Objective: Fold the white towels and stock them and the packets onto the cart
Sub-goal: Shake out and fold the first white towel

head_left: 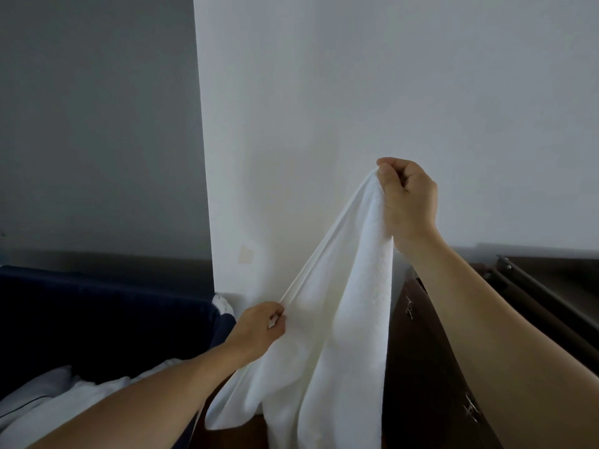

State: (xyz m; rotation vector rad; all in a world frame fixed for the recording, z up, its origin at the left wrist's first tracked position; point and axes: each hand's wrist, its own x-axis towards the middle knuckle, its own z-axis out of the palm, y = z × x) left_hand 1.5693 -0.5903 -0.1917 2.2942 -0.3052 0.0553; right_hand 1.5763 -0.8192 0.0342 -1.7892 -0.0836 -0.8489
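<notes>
Left hand: the left hand (261, 328), lower and nearer, has its fingers curled, pinching the edge of the white towel (327, 335).
Right hand: the right hand (406, 202), raised higher, is a closed fist gripping the towel's top corner.
Towel: it hangs between both hands in front of the white wall (356, 92), its edge taut from one grip to the other.
Left side: more white cloth (81, 396) lies in a dark blue bin (107, 315).
Right side: dark wooden furniture (428, 367) stands beside the towel.
</notes>
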